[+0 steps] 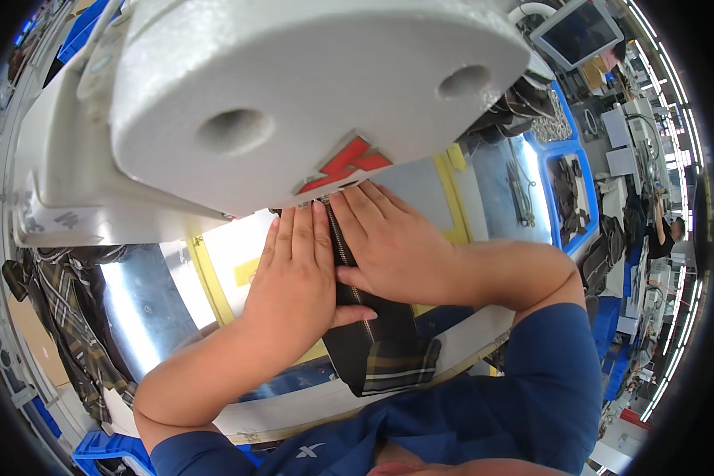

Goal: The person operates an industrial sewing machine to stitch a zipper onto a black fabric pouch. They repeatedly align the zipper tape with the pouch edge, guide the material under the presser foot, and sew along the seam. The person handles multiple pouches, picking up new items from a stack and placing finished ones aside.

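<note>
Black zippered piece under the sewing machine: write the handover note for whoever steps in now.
Left hand: flat, palm down on the black fabric piece, left of the zipper; no grip.
Right hand: flat on the right side, fingertips at the sewing machine head.
The piece lies on the metal table, far end under the head, plaid end nearest the body.
Done: piece aligned under the head. Needle hidden, so stitched length unknown.
Left: the visible zipper run.

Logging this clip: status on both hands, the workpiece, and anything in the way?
Left hand and right hand flat on dark fabric piece, either side of zipper. Sewing machine head hides fingertips and needle area.
</note>
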Available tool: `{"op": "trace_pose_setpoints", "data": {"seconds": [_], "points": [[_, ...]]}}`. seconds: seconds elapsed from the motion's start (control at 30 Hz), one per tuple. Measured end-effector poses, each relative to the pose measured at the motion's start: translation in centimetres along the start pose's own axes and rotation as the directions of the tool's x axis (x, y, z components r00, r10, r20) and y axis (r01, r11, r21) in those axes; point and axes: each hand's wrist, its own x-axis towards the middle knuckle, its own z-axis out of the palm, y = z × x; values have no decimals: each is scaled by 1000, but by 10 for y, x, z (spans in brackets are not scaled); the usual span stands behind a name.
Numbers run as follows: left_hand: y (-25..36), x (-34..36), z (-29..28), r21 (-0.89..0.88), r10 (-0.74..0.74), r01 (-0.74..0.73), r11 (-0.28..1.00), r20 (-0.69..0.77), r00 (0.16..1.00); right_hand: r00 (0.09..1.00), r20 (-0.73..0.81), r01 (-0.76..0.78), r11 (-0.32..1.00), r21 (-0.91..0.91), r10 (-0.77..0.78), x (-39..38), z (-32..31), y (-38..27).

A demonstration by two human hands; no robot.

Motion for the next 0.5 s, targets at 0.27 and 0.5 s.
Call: {"op": "trace_pose_setpoints", "data": {"seconds": [0.27, 0.5], "points": [[0, 6, 1, -13, 5, -5, 1000, -1, 1000, 1000, -9, -29, 999, 37, 30, 1, 0, 6], [-8, 14, -6, -17, 47, -49, 999, -80, 996, 999, -43, -22, 999, 33, 24, 2, -1, 7]]}}
